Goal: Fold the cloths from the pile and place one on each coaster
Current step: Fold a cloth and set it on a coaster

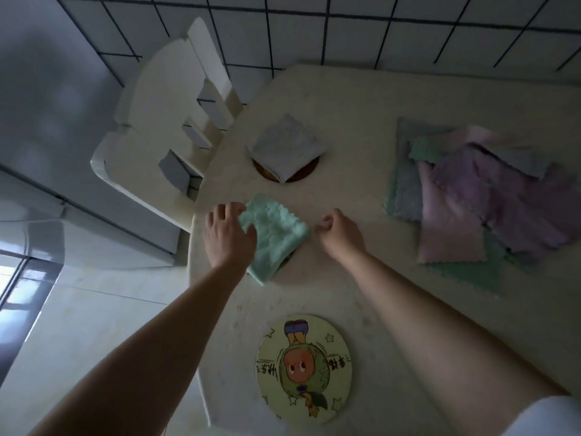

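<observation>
Bare table [355,190] lies open between the grey folded cloth [287,146] and the cloth pile [471,196].

The scene is dim and cool-toned. Daylight shows brightest at the window [12,278] at lower left. Wide-angle distortion bends the tiled floor [377,29] lines, and the cloth pile [478,196] looks soft and blurred.
</observation>
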